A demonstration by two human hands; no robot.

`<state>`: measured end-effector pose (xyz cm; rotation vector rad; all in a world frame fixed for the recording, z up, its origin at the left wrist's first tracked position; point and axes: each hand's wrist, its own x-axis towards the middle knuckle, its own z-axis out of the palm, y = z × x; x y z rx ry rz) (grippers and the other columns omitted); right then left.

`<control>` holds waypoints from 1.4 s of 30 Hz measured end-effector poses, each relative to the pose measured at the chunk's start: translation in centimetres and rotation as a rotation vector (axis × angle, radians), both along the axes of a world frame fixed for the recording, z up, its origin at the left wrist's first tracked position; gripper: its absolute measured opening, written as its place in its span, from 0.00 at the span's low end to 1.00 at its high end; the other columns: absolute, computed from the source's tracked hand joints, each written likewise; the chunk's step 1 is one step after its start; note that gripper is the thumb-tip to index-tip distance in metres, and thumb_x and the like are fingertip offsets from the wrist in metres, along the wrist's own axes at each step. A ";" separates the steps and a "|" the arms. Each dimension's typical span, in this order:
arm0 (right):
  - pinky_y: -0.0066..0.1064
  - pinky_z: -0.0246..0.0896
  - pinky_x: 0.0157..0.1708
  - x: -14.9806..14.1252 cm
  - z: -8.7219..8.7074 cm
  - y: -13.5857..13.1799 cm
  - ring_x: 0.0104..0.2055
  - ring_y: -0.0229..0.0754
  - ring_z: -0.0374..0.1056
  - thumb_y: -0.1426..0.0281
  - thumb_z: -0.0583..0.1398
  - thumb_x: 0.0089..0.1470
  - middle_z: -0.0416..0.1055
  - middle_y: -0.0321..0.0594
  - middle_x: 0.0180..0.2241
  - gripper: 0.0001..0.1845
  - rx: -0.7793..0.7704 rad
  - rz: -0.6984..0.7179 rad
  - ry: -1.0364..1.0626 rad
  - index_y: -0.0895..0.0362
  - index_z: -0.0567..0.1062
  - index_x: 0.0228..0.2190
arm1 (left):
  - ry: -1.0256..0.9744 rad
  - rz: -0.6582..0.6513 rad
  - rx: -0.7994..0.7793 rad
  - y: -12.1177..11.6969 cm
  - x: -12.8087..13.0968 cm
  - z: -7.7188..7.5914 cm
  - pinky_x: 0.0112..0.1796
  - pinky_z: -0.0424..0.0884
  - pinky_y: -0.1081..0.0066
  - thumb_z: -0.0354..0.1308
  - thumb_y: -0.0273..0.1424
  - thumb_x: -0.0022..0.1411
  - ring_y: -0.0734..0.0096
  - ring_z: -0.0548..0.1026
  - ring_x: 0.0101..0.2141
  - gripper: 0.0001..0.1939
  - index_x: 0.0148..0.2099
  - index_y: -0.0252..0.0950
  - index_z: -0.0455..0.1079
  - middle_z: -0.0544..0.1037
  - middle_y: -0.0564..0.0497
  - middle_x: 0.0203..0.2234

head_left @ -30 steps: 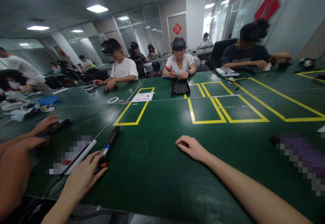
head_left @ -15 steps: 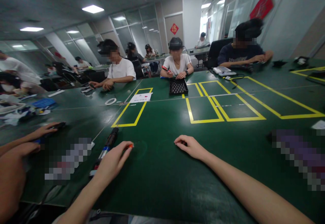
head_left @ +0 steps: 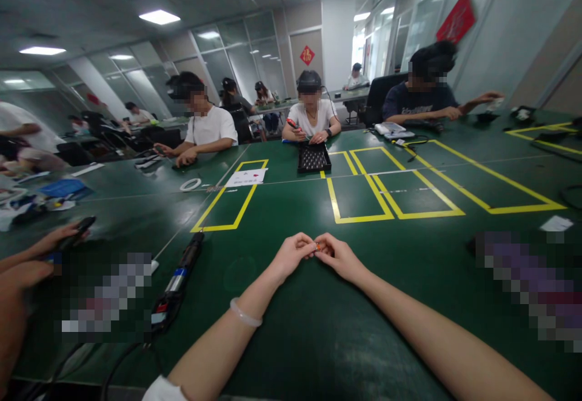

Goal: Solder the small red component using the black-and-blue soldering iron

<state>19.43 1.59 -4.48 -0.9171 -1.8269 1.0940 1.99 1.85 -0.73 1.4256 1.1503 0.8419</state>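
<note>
One tiny orange piece [head_left: 319, 247]: left hand [head_left: 294, 253] pinching from left, right hand [head_left: 342, 258] meeting it at right, clamp unclear; long axis unreadable.

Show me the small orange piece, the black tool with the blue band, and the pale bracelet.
Small orange piece [head_left: 318, 247], head view: its exposed orange part.
Black tool [head_left: 179, 276], head view: the blue band midway along.
Pale bracelet [head_left: 246, 317], head view: the middle of its visible curve.

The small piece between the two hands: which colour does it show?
The small piece shows orange in the head view; it is partly hidden.
</note>
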 end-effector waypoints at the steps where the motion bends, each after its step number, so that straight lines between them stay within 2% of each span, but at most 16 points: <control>1: 0.25 0.58 0.28 0.0 0.1 0.0 0.28 0.35 0.63 0.69 0.58 0.55 0.70 0.36 0.30 0.08 -0.004 0.006 -0.006 0.57 0.69 0.38 | -0.028 0.007 -0.025 -0.1 0.0 -0.4 0.31 0.65 0.73 0.63 0.41 0.51 0.77 0.70 0.25 0.16 0.33 0.33 0.68 0.73 0.54 0.23; 6: 0.26 0.58 0.29 -0.2 0.3 -0.1 0.28 0.35 0.64 0.67 0.58 0.55 0.71 0.35 0.29 0.08 -0.007 -0.030 -0.010 0.57 0.69 0.37 | -0.078 0.034 -0.104 -0.6 -0.5 -1.2 0.32 0.67 0.73 0.56 0.46 0.57 0.76 0.73 0.28 0.19 0.38 0.34 0.67 0.74 0.52 0.26; 10: 0.26 0.58 0.28 -0.2 0.1 0.1 0.27 0.35 0.64 0.66 0.59 0.54 0.70 0.34 0.28 0.09 -0.001 -0.024 -0.010 0.58 0.69 0.37 | -0.069 0.014 -0.103 -0.7 -0.6 -1.3 0.33 0.67 0.73 0.59 0.43 0.56 0.76 0.72 0.28 0.17 0.38 0.33 0.68 0.74 0.52 0.26; 14: 0.27 0.59 0.30 -0.1 0.0 0.2 0.28 0.35 0.65 0.64 0.60 0.54 0.70 0.34 0.27 0.15 -0.030 -0.038 0.040 0.57 0.66 0.43 | -0.048 -0.008 0.043 -1.0 -0.7 -1.1 0.36 0.67 0.73 0.61 0.37 0.55 0.76 0.72 0.31 0.14 0.38 0.33 0.67 0.73 0.52 0.29; 18: 0.29 0.61 0.33 -0.1 -0.2 0.3 0.33 0.37 0.67 0.63 0.57 0.57 0.71 0.38 0.31 0.10 -0.024 -0.029 0.053 0.58 0.69 0.37 | 0.029 -0.032 0.162 -1.3 -0.9 -0.9 0.36 0.67 0.73 0.59 0.35 0.56 0.75 0.72 0.33 0.11 0.39 0.35 0.66 0.73 0.52 0.32; 22: 0.29 0.62 0.35 -0.2 -0.5 0.4 0.34 0.38 0.67 0.66 0.58 0.56 0.72 0.39 0.34 0.10 0.007 -0.015 0.053 0.57 0.68 0.39 | 0.098 -0.014 0.244 -1.4 -1.0 -0.9 0.39 0.68 0.71 0.58 0.32 0.56 0.73 0.72 0.36 0.09 0.40 0.36 0.66 0.73 0.51 0.34; 29: 0.29 0.61 0.35 -0.2 -0.1 0.2 0.34 0.38 0.67 0.69 0.59 0.55 0.72 0.37 0.32 0.07 0.078 -0.019 -0.010 0.57 0.71 0.38 | 0.211 -0.012 0.358 -1.3 -0.9 -1.0 0.44 0.69 0.67 0.57 0.30 0.57 0.70 0.73 0.38 0.10 0.42 0.37 0.65 0.73 0.50 0.36; 32: 0.29 0.61 0.35 -0.1 -0.1 0.2 0.34 0.38 0.67 0.69 0.58 0.55 0.71 0.38 0.33 0.07 0.086 -0.025 -0.011 0.57 0.71 0.37 | 0.324 0.015 0.435 -2.3 -0.8 0.2 0.48 0.67 0.63 0.57 0.30 0.57 0.66 0.71 0.44 0.18 0.51 0.39 0.64 0.71 0.47 0.44; 34: 0.29 0.62 0.35 -0.1 -0.1 0.3 0.34 0.38 0.67 0.69 0.59 0.55 0.71 0.39 0.34 0.07 0.099 -0.039 -0.018 0.57 0.71 0.38 | 0.403 0.015 0.496 -3.8 -0.8 1.6 0.53 0.63 0.60 0.57 0.31 0.58 0.62 0.67 0.52 0.25 0.58 0.42 0.59 0.67 0.45 0.52; 37: 0.29 0.62 0.34 0.0 -0.3 0.3 0.34 0.38 0.67 0.71 0.59 0.54 0.70 0.39 0.34 0.08 0.114 -0.044 -0.040 0.57 0.71 0.38 | 0.556 -0.056 0.541 -6.7 -1.9 4.3 0.58 0.57 0.57 0.56 0.35 0.59 0.59 0.57 0.60 0.32 0.64 0.47 0.52 0.57 0.46 0.61; 40: 0.29 0.61 0.34 0.0 -0.5 0.4 0.33 0.38 0.67 0.73 0.59 0.53 0.70 0.38 0.33 0.08 0.108 -0.042 -0.068 0.57 0.72 0.38 | 0.793 -0.081 0.525 -8.9 -5.6 5.9 0.59 0.56 0.53 0.57 0.39 0.58 0.56 0.55 0.62 0.35 0.65 0.50 0.48 0.53 0.48 0.64; 42: 0.29 0.61 0.34 -0.1 -0.6 0.4 0.33 0.38 0.67 0.74 0.59 0.52 0.70 0.38 0.33 0.08 0.102 -0.043 -0.078 0.57 0.72 0.37 | 0.958 -0.027 0.498 -9.6 -10.0 6.0 0.58 0.57 0.53 0.56 0.41 0.58 0.55 0.57 0.61 0.36 0.66 0.50 0.47 0.54 0.48 0.64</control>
